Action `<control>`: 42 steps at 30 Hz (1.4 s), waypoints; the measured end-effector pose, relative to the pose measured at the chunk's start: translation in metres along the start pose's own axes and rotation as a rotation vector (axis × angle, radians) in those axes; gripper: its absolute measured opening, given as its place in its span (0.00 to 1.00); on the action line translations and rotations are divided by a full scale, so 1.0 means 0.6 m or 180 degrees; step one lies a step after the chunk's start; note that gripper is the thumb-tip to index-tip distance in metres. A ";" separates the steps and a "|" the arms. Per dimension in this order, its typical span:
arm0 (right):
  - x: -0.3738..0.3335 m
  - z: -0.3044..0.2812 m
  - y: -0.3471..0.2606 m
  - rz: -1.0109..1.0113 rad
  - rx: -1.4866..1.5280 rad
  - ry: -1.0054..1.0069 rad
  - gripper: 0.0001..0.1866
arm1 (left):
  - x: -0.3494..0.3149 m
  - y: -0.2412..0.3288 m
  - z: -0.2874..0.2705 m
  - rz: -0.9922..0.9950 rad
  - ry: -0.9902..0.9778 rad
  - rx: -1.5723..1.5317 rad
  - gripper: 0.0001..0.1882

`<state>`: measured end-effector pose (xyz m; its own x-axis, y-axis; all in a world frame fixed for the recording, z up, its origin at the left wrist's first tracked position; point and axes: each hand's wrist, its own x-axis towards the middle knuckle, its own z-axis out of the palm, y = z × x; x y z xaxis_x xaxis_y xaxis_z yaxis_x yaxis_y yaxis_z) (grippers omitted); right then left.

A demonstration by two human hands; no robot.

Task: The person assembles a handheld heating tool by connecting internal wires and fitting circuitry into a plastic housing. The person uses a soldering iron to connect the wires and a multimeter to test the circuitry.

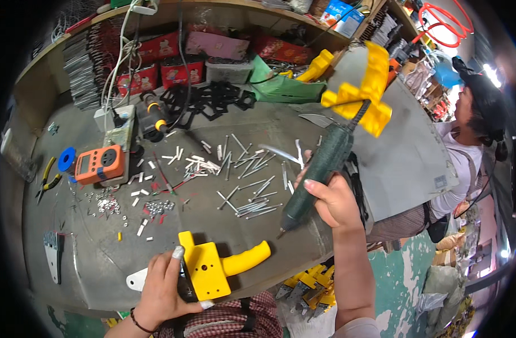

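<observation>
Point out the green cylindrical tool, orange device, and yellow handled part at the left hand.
Green cylindrical tool (327, 159): head view, mid-body.
Orange device (95, 164): head view, front casing.
Yellow handled part (217, 275): head view, block face.

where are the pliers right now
In the head view, the pliers lie near the left end of the table, just left of the blue spool, with the orange meter beyond it.
</observation>
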<state>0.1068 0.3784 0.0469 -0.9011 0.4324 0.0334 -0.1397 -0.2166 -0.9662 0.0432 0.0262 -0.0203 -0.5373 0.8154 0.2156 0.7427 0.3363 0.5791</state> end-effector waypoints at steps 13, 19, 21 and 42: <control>0.032 0.043 0.013 -0.0278 0.1227 -0.0172 0.26 | -0.020 -0.005 -0.004 -0.0024 -0.0063 0.0052 0.61; -0.083 0.047 0.098 0.0066 0.1658 0.0293 0.23 | -0.022 -0.012 -0.005 0.0273 -0.0148 0.0120 0.66; -0.096 0.031 0.126 0.0100 0.2038 0.0514 0.22 | -0.021 -0.010 -0.002 0.0263 -0.0163 0.0128 0.66; -0.126 0.047 0.182 -0.0104 0.3122 0.0725 0.22 | -0.014 -0.009 -0.025 0.0070 -0.0056 -0.0330 0.53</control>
<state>0.1480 0.2974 -0.0540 -0.8051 0.5859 -0.0926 -0.5317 -0.7820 -0.3251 0.0379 0.0103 -0.0133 -0.5136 0.8304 0.2157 0.7083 0.2685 0.6529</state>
